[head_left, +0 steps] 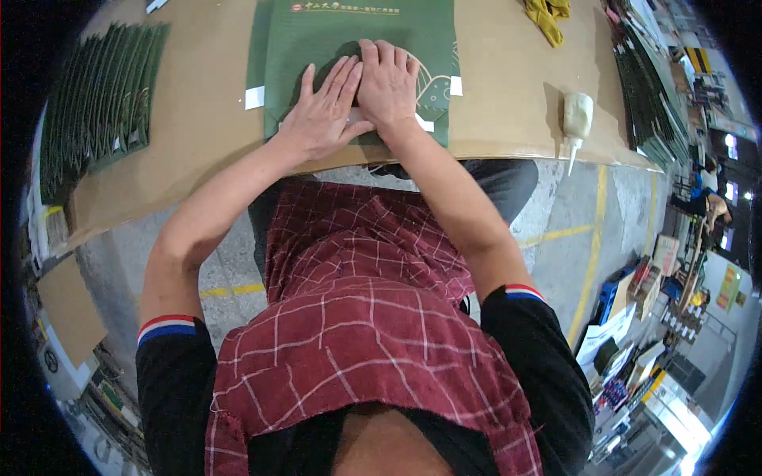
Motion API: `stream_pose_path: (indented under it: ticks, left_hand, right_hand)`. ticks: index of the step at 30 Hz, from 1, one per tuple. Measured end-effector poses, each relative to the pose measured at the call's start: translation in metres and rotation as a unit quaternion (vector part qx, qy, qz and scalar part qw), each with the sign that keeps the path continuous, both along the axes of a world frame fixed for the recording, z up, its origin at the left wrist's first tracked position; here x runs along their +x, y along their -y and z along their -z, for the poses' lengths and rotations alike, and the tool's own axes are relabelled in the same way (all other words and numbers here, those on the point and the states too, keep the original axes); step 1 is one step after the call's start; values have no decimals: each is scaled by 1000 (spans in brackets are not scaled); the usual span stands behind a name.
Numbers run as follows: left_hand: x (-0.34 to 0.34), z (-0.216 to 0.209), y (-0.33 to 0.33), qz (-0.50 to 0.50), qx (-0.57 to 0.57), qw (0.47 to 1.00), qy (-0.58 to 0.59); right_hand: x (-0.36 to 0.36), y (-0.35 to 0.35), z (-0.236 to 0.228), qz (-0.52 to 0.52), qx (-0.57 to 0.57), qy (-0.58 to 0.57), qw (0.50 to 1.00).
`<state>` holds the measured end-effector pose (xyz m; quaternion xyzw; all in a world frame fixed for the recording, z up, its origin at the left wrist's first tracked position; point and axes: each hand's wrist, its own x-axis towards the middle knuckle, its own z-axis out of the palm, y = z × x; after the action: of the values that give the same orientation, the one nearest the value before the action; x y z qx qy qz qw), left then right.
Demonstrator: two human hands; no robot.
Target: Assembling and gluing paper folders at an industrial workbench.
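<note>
A green paper bag (317,40) lies flat on the cardboard-covered table (214,103) in front of me, with pale line drawing on its right side and white patches at its edges. On its lower part my left hand (321,119) rests palm down, fingers stretched out and slightly apart. Beside it, my right hand (387,87) lies on the same bag with its fingers extended. The two hands touch or nearly touch at the fingers. Under them a white strip shows in part; the rest of it is hidden.
At the left stands a row of green folded bags (103,95); another green stack (647,95) is at the far right. A squeeze bottle (577,117) lies at the table's front edge, its nozzle over the edge. A yellow glove-like cloth (548,17) lies at the back. People (710,202) are in the right background.
</note>
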<state>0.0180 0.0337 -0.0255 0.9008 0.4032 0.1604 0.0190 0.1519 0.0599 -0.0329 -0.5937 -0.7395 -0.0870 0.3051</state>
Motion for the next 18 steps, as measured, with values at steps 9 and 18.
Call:
stream_pose_path:
  ticks: [9, 18]
  left_hand:
    - [-46, 7, 31, -100, 40, 990, -94]
    - [-67, 12, 39, -162, -22, 986, -17]
  right_hand:
    - [82, 56, -6, 106, -9, 49, 993]
    - [76, 85, -30, 41, -235, -158, 958]
